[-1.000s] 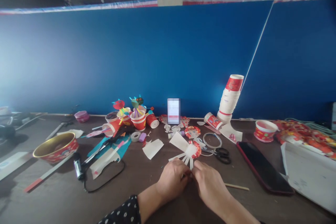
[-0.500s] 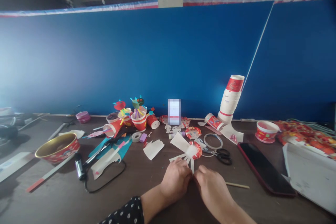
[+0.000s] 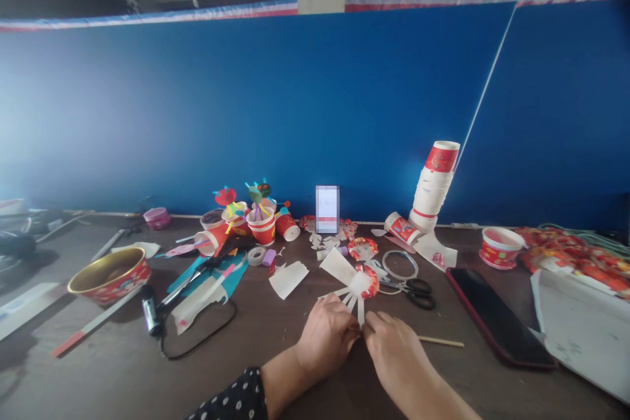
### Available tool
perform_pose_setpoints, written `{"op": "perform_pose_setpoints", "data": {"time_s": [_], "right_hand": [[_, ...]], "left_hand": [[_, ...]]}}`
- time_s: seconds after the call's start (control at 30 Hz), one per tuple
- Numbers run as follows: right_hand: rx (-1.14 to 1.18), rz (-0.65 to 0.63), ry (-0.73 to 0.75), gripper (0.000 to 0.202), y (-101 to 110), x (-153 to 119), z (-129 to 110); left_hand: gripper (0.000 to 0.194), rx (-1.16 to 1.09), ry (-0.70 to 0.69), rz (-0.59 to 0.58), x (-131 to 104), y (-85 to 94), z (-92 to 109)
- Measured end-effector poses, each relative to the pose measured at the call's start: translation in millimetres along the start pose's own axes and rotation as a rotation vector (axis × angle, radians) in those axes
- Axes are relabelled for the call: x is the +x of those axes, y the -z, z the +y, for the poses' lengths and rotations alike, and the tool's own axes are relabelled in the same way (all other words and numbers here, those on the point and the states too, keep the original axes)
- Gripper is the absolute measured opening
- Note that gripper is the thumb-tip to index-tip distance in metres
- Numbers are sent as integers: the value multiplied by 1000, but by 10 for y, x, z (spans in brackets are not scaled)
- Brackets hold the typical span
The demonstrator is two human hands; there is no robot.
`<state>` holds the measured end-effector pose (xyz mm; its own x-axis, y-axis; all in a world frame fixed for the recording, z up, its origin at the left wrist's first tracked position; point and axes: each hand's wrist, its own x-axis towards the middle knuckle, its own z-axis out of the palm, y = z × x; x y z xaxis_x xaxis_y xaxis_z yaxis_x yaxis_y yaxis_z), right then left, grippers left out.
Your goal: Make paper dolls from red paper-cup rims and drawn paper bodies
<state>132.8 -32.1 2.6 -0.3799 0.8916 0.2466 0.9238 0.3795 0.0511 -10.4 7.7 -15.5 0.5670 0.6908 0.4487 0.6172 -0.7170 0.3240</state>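
A cut-open paper cup lies flat before me, its white round base at the centre and strips fanned out around it. Several strips on the far right are curled into a red-and-white edge, and a wide uncut panel points to the upper left. My left hand is closed over the lower-left strips. My right hand is closed beside it, its fingertips pinching near the lower end of a white strip. The fingers hide the strip ends. Black-handled scissors lie right of the cup, near a thin wooden stick.
Decorated paper cups stand at the back left, near a gold-lined bowl and a hot glue gun. A phone stands upright against the blue partition. On the right are a cup stack and a dark phone.
Both hands have shifted only slightly at the strip, the right one a little to the left. The cup stays in nearly the same place.
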Motion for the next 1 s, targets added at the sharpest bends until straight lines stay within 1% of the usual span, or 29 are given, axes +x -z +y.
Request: {"op": "perform_pose_setpoints", "data": {"time_s": [0.13,0.33,0.5,0.7,0.83,0.9,1.0], "right_hand": [[-5,-12,4,25,25,23,7],[0,-33,29,25,67,17,8],[-1,-29,46,25,81,24,10],[2,-49,8,27,83,22,-11],[91,-92,-115,29,144,24,19],[129,-104,-110,28,173,24,38],[99,-98,-62,28,168,16,34]], "left_hand": [[11,-29,-17,14,-3,25,1],[15,9,-22,8,19,40,27],[13,16,-12,-9,36,54,27],[17,38,-8,-22,63,27,21],[19,69,8,-35,97,12,36],[20,92,17,-39,111,15,50],[22,140,35,-49,120,22,69]]}}
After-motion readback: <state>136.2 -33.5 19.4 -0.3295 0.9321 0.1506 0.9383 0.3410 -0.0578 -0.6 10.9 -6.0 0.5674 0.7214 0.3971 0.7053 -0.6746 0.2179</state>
